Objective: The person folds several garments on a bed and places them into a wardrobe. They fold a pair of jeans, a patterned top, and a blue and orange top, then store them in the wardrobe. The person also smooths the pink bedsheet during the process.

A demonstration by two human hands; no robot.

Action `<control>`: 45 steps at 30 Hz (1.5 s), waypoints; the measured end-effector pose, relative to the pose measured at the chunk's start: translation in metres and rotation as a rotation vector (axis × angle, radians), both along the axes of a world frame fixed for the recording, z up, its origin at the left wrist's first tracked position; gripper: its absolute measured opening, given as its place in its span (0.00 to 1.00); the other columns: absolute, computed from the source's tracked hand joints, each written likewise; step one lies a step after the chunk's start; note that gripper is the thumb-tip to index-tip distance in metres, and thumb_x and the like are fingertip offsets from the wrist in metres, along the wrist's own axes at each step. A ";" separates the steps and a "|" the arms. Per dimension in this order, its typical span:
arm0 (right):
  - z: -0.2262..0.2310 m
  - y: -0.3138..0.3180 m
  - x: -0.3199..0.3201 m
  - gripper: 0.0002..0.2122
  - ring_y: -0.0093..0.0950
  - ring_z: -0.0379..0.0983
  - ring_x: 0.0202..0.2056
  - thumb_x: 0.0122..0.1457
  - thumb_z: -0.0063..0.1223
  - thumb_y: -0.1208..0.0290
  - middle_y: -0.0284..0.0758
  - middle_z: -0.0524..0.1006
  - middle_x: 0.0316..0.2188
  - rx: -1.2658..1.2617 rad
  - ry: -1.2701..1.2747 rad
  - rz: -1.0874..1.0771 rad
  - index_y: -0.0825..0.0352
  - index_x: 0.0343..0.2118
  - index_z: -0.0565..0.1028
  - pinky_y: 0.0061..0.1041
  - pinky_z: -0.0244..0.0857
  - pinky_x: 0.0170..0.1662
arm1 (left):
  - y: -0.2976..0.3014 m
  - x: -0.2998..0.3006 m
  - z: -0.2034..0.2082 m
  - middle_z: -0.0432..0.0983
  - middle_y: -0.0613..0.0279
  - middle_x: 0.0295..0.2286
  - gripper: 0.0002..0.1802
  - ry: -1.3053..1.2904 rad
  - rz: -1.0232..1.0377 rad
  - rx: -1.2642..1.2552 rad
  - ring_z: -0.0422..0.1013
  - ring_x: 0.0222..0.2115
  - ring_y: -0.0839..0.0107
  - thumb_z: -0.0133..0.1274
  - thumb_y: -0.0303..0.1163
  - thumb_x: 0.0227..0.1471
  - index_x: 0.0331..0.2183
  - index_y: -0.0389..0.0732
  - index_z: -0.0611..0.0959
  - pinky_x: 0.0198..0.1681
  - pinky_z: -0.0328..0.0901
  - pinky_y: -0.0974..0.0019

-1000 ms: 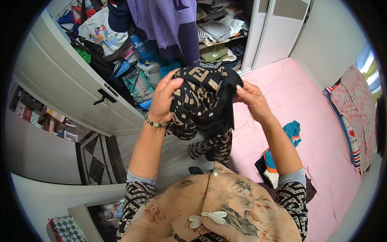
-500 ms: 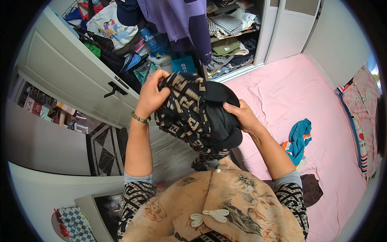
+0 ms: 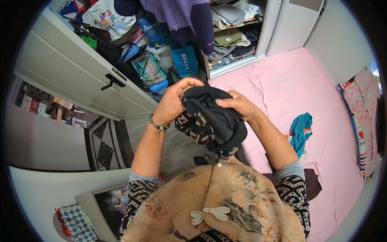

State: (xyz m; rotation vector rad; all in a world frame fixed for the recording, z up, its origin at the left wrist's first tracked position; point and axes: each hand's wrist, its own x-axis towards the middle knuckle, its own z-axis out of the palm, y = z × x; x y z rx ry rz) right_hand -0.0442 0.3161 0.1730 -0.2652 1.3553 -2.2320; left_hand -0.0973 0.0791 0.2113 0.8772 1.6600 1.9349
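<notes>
Between my hands hangs a bunched black garment with a beige print, its plain black side facing up. The exact kind of clothing cannot be made out. My left hand grips its upper left edge with bent fingers; a bead bracelet circles that wrist. From the right, my right hand pinches the cloth, thumb on top and fingers behind it. Printed folds show below and left of the plain part, and the lower end hangs close to my floral apron.
A pink-sheeted bed lies to the right, with a teal garment and a dark brown cloth on it. Ahead are wardrobe shelves of clothes, a hanging purple jacket and a blue bag. An open door stands left.
My left hand has moved right and down, closer to my right hand. The garment is gathered smaller, with more of its plain black side showing and less print.
</notes>
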 end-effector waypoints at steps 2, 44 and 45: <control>-0.005 0.005 -0.010 0.15 0.21 0.76 0.33 0.58 0.55 0.69 0.36 0.79 0.36 -0.030 0.099 -0.017 0.77 0.42 0.75 0.18 0.71 0.39 | 0.006 0.002 0.010 0.78 0.65 0.33 0.17 -0.188 0.122 -0.066 0.72 0.31 0.81 0.64 0.24 0.44 0.39 0.31 0.79 0.36 0.67 0.76; -0.041 0.053 -0.014 0.06 0.13 0.67 0.23 0.59 0.56 0.70 0.24 0.75 0.23 0.439 0.254 -0.749 0.68 0.31 0.76 0.14 0.63 0.28 | -0.085 -0.043 -0.026 0.73 0.74 0.23 0.08 0.017 0.237 -0.499 0.63 0.22 0.87 0.59 0.30 0.51 0.27 0.36 0.81 0.25 0.59 0.78; -0.027 0.055 -0.009 0.07 0.13 0.66 0.22 0.58 0.57 0.69 0.24 0.74 0.22 0.518 0.353 -0.749 0.69 0.29 0.76 0.15 0.62 0.27 | -0.091 -0.042 -0.029 0.73 0.74 0.23 0.08 0.092 0.286 -0.475 0.64 0.22 0.87 0.59 0.31 0.51 0.27 0.36 0.80 0.25 0.59 0.78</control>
